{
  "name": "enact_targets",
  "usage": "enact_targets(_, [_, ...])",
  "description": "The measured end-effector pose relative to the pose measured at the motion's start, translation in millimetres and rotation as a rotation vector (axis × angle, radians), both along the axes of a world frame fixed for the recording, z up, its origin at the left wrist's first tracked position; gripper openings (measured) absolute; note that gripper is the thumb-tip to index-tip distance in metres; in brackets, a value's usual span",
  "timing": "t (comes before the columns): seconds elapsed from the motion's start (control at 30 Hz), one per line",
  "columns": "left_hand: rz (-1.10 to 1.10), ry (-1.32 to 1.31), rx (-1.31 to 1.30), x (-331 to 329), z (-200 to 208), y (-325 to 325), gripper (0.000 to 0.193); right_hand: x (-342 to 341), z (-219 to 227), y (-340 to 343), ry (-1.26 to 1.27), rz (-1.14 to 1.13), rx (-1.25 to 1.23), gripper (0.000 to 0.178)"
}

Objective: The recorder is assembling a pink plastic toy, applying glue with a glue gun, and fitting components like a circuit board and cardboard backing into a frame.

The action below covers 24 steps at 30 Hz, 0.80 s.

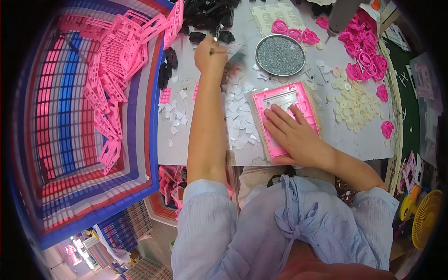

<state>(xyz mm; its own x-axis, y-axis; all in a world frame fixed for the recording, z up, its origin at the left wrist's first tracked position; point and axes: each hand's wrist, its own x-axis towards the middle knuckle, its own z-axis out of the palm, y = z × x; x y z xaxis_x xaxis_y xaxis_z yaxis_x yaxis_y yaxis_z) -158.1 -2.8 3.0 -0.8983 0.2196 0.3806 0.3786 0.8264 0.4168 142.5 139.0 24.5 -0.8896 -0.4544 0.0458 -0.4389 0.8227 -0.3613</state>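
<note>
My right hand (301, 135) lies flat with fingers spread over a pink plastic frame (281, 150), pressing on its lower part. The frame rests on a tan block (259, 122) at the table's near edge and has a silvery strip (280, 99) across its upper end. Farther off to the left, my left hand (211, 55) is closed beside small black plastic parts (227, 37). Thin wires and a shiny bit show at its fingers, but what it grips is hidden. Right of that hand is a blurred dark patch (235, 63).
A round dish of grey screws (280, 55) stands beyond the frame. Cream discs (357, 105) and pink ring-shaped parts (364, 42) lie to the right, below a dark tool (343, 16). White paper pieces (240, 114) are scattered left. A striped crate (135, 158) holds pink panels (126, 51).
</note>
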Motion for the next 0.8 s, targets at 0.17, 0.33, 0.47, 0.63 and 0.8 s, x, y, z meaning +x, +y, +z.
enact_targets(0.17, [-0.220, 0.162, 0.775, 29, 60, -43, 0.028, -19, 9, 26, 0.145, 0.006, -0.528, 0.066])
enact_targets(0.33, [-0.253, 0.415, 0.488, 54, 101, -65, 0.028, -50, 29, 37, -0.133, -0.045, -0.954, 0.041])
enact_targets(0.47, [-0.675, 0.638, 0.114, 121, 99, -53, 0.024, -74, 72, -6, -0.535, -0.341, -1.675, 0.032])
enact_targets(0.63, [-0.635, 0.296, 0.183, 196, 92, -67, 0.028, -76, 44, -4, -0.607, -0.270, -1.628, 0.020])
enact_targets(0.8, [-0.372, -0.310, 0.974, 229, 48, -81, 0.032, -62, 49, 3, -0.632, -0.314, -1.530, 0.020])
